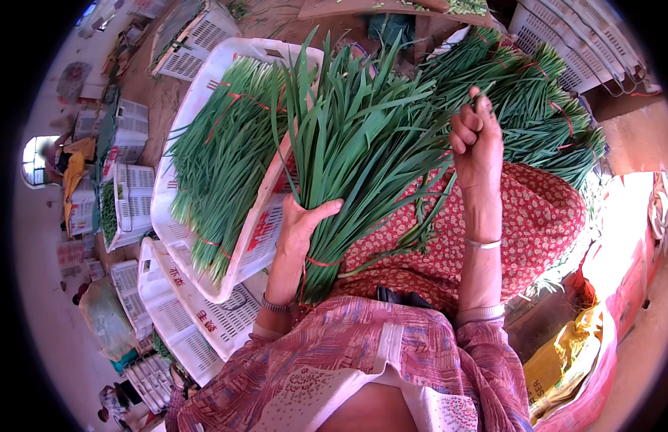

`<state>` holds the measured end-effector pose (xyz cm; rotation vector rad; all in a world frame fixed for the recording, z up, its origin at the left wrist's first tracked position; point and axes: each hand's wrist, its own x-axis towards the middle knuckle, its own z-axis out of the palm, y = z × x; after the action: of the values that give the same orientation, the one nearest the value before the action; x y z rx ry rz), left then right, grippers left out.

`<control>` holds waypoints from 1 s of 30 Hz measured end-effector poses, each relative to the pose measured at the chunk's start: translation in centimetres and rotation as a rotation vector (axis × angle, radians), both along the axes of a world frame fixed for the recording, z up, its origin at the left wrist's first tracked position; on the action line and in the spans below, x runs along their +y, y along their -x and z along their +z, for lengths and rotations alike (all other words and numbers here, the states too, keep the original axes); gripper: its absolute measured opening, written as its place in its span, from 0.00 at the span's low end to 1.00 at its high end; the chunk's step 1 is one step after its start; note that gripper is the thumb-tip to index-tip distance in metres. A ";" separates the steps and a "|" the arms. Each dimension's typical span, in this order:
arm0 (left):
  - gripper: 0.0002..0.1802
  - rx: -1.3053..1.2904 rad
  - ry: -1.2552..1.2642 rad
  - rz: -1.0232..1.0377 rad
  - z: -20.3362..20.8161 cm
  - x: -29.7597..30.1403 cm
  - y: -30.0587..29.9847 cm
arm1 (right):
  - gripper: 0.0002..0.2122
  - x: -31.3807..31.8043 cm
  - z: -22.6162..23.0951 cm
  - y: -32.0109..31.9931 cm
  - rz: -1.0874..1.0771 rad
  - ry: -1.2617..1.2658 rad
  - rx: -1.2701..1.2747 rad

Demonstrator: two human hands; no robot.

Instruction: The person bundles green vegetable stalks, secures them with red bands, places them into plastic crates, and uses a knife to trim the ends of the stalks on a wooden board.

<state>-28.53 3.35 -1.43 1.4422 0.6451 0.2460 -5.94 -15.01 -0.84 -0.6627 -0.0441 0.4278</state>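
Note:
My left hand (299, 225) is wrapped round a thick bunch of garlic chives (359, 144) over my lap, its leaves fanning away from me. A red band (323, 263) circles the bunch near its lower end. To the right of the leaves my right hand (478, 133) is raised, fingers curled and thumb against the forefinger; anything in that pinch is too small to make out. Some loose chive stems (413, 237) hang over the red floral cloth (521, 209) on my lap.
At the left, a white crate (236, 263) holds banded chives (229, 158). More tied bundles (525, 97) are piled at the far right. White crates (193, 313) stand at the lower left. A yellow bag (564, 360) lies at the lower right. People are in the left background.

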 end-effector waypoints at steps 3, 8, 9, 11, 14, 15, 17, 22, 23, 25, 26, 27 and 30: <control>0.22 0.029 -0.014 -0.010 0.4 -0.4 0.1 | 0.20 -0.6 4.2 -1.4 -0.116 0.754 -0.458; 0.22 -0.007 -0.119 -0.052 0.3 -1.1 -0.1 | 0.20 -0.3 3.4 -3.9 0.198 0.923 -0.685; 0.22 -0.011 -0.102 -0.046 0.5 -1.3 0.0 | 0.20 0.0 3.0 -3.9 0.248 0.923 -0.702; 0.22 -0.015 -0.083 -0.039 0.6 -1.6 0.0 | 0.17 0.3 2.3 -3.8 0.278 0.898 -0.742; 0.22 -0.003 -0.116 -0.046 0.6 -1.4 0.0 | 0.10 1.2 2.2 -2.7 0.173 0.818 -0.640; 0.21 -0.011 -0.135 -0.060 0.2 -1.3 0.1 | 0.10 1.4 2.7 -2.1 0.111 0.874 -0.628; 0.21 -0.021 -0.159 -0.071 0.0 -1.2 0.2 | 0.10 1.9 1.3 -1.9 -0.008 0.772 -0.545; 0.21 -0.007 -0.146 -0.081 -0.2 -1.5 0.0 | 0.13 -0.2 2.5 -5.2 -0.257 0.610 -0.417; 0.21 -0.012 -0.140 -0.066 -0.2 -1.4 0.1 | 0.15 -0.2 3.9 -4.9 -0.164 0.703 -0.494; 0.22 -0.010 -0.132 -0.068 -0.2 -1.4 0.1 | 0.15 0.2 6.5 -3.8 -0.008 0.777 -0.714; 0.23 -0.008 -0.127 -0.068 -0.3 -1.4 0.1 | 0.16 0.7 5.8 -4.1 0.025 0.761 -0.820; 0.23 -0.010 -0.127 -0.070 -0.3 -1.4 0.1 | 0.17 1.0 5.9 -4.1 0.094 0.817 -0.809; 0.24 0.026 -0.196 -0.086 -0.4 -1.4 0.1 | 0.15 2.4 5.8 -4.0 0.214 0.842 -0.829</control>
<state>-28.64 1.94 -1.86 1.6600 0.5910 0.2277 -1.93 -12.59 4.96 -1.6459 -0.7581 0.3412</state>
